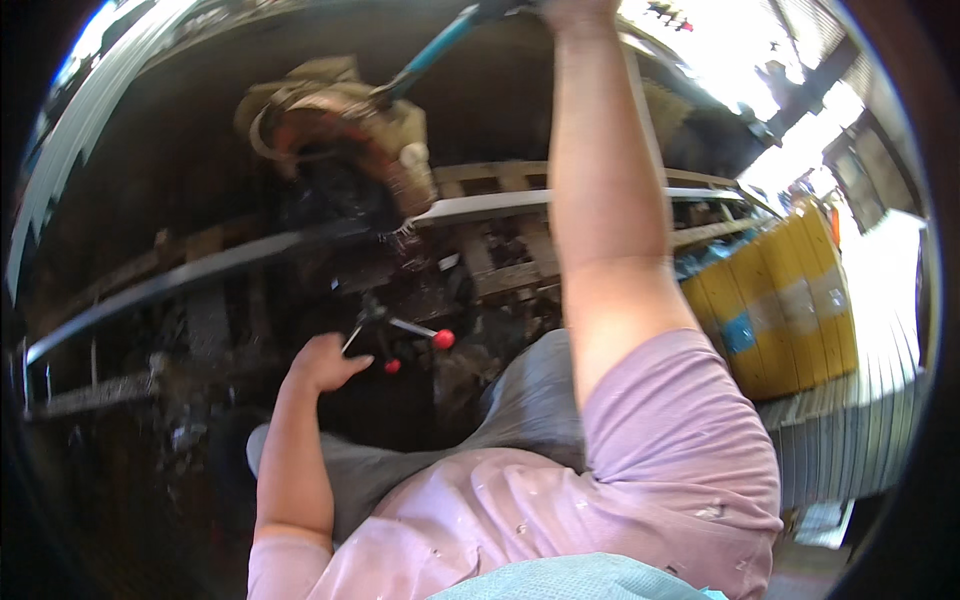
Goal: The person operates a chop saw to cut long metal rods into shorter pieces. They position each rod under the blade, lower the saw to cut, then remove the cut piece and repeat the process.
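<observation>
Stretched far forward, my right arm ends at the top edge, where my right hand point(580, 10) is partly cut off. It meets the black end of a blue lever handle point(440, 45) and seems closed round it. The lever runs down to a cut-off saw point(400, 135) with a worn, beige-brown guard. Under the saw lies a long, pale metal bar point(480, 207), crossing from left to right. My left hand point(325, 362) is closed round one spoke of a spoked crank handle point(410, 327), thumb out; red knobs tip its other spokes.
Wooden slats point(515, 278) lie behind and below the bar, among dark scraps. To the right stands a yellow taped box point(780, 300) above a stack of ribbed grey sheets point(850, 435). Long metal lengths point(85, 125) slant along the far left.
</observation>
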